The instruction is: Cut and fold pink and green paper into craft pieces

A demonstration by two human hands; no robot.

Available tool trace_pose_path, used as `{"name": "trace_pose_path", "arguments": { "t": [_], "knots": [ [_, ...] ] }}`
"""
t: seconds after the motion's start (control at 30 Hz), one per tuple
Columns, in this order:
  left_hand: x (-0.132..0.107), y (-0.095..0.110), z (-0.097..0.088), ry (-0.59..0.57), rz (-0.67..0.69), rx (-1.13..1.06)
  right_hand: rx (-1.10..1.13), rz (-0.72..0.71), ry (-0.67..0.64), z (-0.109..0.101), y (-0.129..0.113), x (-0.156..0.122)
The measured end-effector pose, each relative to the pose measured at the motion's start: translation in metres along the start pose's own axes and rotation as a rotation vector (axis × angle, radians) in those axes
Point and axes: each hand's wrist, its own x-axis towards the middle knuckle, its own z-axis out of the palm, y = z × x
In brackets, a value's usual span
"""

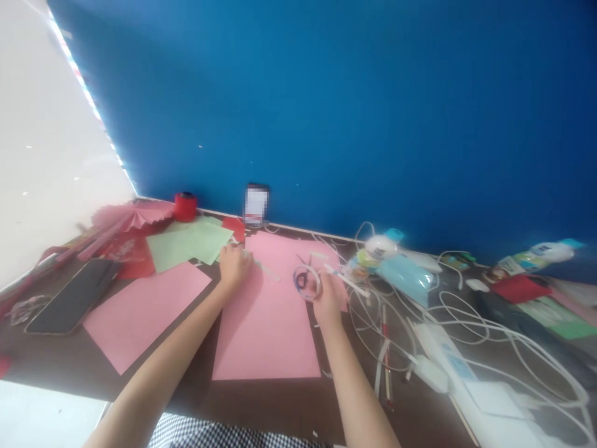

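A large pink sheet of paper lies flat in front of me. My left hand rests at its upper left edge, fingers curled and blurred; what they hold, if anything, is hidden. A thin pale strip lies on the sheet just right of that hand. On the sheet's right side, my right hand is closed at the edge of a clear round roll of tape. Dark, thin pointed shapes, perhaps scissors, show at the roll; blur hides the detail.
Left are another pink sheet, green paper, a phone, a red container and a pink paper fan. Tangled white cables, a power strip, pencils and glue bottles crowd the right. A blue wall stands behind.
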Motion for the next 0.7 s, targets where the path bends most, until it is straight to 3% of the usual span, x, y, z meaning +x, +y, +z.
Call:
{"name": "trace_pose_path", "arguments": {
  "t": [0.1,0.23,0.33,0.43,0.57,0.7],
  "knots": [
    [0.01,-0.013,0.005,-0.1,-0.136,0.09,0.067,0.044,-0.016,0.0,-0.001,-0.003],
    [0.009,-0.018,0.003,-0.09,-0.143,0.015,-0.031,0.032,-0.026,0.004,-0.009,-0.008],
    [0.006,-0.013,0.002,-0.022,-0.098,-0.248,-0.201,-0.128,-0.006,0.01,-0.015,-0.013],
    [-0.001,-0.003,0.003,-0.041,-0.079,-0.66,-0.301,-0.248,-0.077,0.019,-0.018,-0.021],
    [-0.018,0.018,0.006,-0.171,-0.155,-1.048,-0.374,-0.259,-0.224,0.03,-0.014,-0.03],
    [-0.032,0.033,0.002,-0.249,-0.175,-1.175,-0.352,-0.195,-0.316,0.034,-0.007,-0.032]
  ]
}}
